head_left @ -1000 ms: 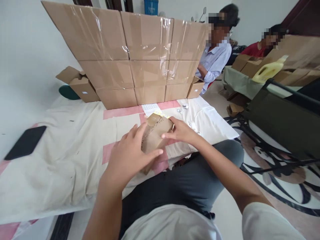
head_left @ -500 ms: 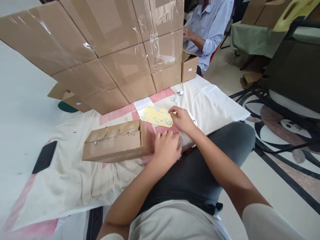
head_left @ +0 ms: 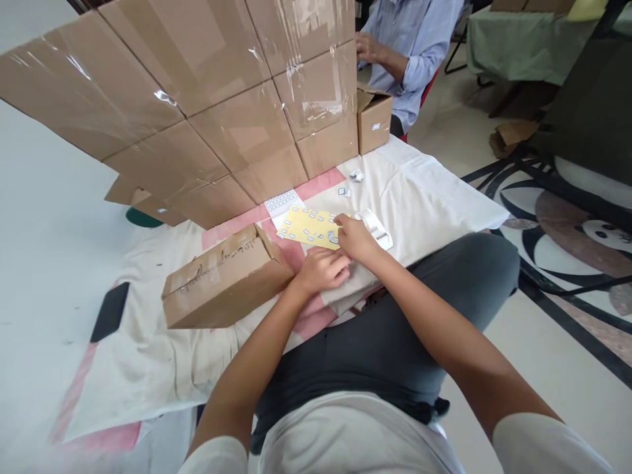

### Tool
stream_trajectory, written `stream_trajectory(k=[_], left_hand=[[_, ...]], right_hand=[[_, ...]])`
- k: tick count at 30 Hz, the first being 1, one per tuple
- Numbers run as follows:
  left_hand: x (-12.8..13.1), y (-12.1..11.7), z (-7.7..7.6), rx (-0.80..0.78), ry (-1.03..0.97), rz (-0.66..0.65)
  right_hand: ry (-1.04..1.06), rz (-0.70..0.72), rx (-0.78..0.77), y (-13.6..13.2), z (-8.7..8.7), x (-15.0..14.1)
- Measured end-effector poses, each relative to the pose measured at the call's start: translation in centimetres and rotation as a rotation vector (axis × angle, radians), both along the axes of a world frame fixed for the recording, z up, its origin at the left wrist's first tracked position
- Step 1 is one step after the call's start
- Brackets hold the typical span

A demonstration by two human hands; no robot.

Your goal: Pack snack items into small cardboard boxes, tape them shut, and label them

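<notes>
Right hand (head_left: 359, 241): fingers bent, tips at right end of yellow sheet (head_left: 299, 226) dotted with small labels (head_left: 311, 238), print too small to read; grip on one, cannot tell. Left hand (head_left: 323, 268): loosely curled just below sheet, anything inside hidden. Leftward on cloth (head_left: 405, 181), brown box (head_left: 222, 293), handwriting on top illegible; a second ago, between both hands. Beyond, taped cartons (head_left: 232, 112).

1. I've got the bare left hand (head_left: 324, 270) palm down, fingers loosely curled, pointing rightward.
2. Bare right hand (head_left: 356, 238) just ahead and right of it, index finger leading. Can't confirm hand-to-hand contact from here.
3. Bare left forearm (head_left: 261, 339) angles forward and inward.
4. Bare right forearm (head_left: 434, 316) runs forward-left, elbow wide.
5. Short pale-grey cloth sleeves (head_left: 538, 444) on both arms.
</notes>
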State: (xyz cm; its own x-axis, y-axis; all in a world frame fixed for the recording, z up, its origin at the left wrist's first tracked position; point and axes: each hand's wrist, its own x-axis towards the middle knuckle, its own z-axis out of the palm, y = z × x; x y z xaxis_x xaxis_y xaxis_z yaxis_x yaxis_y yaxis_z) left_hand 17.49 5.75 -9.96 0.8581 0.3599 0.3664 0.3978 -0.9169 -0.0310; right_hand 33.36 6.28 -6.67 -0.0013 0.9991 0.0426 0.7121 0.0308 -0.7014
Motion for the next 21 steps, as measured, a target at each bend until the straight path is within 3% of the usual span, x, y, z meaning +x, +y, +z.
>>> stream_trajectory(k=[5,10,17,21], left_hand=[[-0.4,-0.5,-1.0,-0.062,-0.055,0.018],[-0.4,-0.2,-1.2,-0.098,-0.073,0.027],[-0.4,-0.4,-1.1,-0.148,-0.106,0.041],[-0.3,-0.4,-1.0,-0.199,-0.150,0.070]], right_hand=[[-0.292,0.098,0.038,0.2,-0.6,-0.9],[-0.480,0.080,-0.010,-0.1,-0.3,-1.6],[-0.406,0.203,0.064,0.3,-1.1,-1.1],[-0.336,0.182,0.067,0.9,-1.7,-0.9]])
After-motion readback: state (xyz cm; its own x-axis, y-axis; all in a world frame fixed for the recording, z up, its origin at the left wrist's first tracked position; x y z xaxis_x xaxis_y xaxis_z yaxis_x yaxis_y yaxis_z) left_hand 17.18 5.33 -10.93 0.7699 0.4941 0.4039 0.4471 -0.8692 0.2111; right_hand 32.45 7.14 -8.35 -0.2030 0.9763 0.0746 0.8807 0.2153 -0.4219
